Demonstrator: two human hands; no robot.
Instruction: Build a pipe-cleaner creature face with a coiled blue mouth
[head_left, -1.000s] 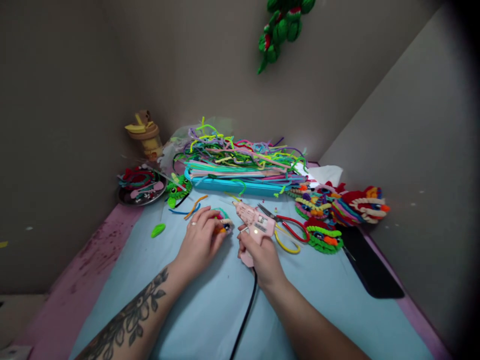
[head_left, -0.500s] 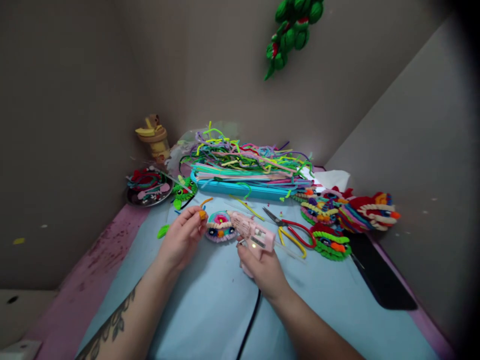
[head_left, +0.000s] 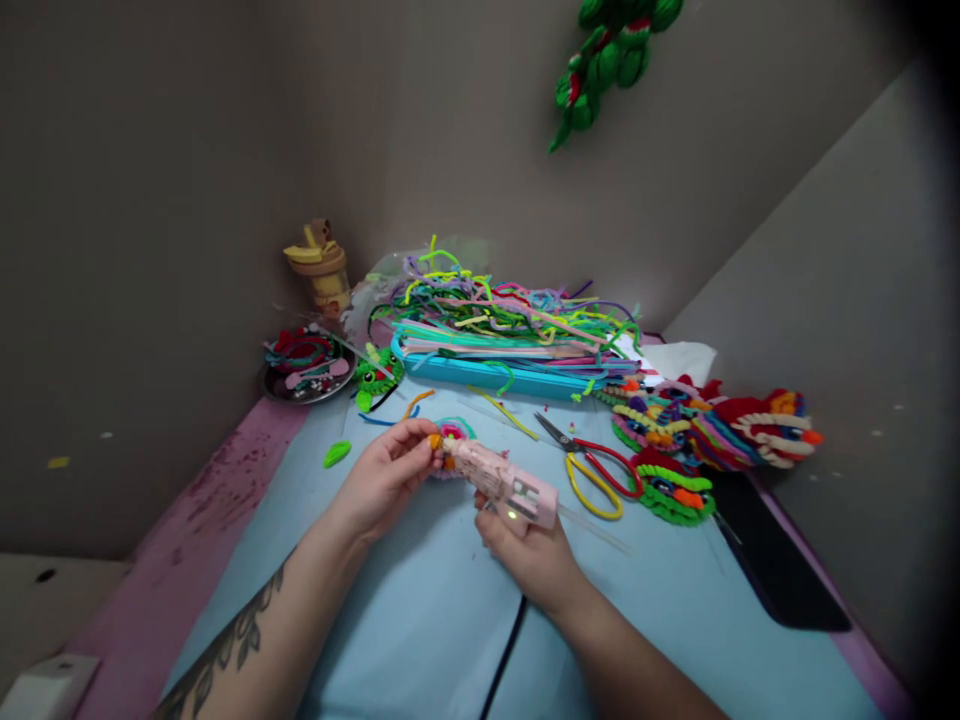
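My right hand [head_left: 525, 550] grips a pink glue gun [head_left: 504, 482] by its handle, nozzle pointing left. The nozzle tip meets a small orange pipe-cleaner piece [head_left: 434, 441] pinched in the fingers of my left hand [head_left: 386, 475]. Just behind them a round multicoloured pipe-cleaner face [head_left: 456, 433] lies on the light blue mat [head_left: 420, 620], partly hidden by the gun and fingers. The gun's black cord [head_left: 506, 650] runs down toward me.
Red-and-yellow scissors [head_left: 589, 465] lie right of the gun. Finished colourful pipe-cleaner figures [head_left: 705, 430] sit at the right. A turquoise tray [head_left: 495, 375] heaped with loose pipe cleaners stands behind, a metal dish [head_left: 307, 365] and a small green figure [head_left: 377, 372] at back left. Walls enclose the corner.
My left hand lifted off the round face, picked up a small orange piece and brought it to the glue gun's nozzle. The gun swung left and lower toward it.
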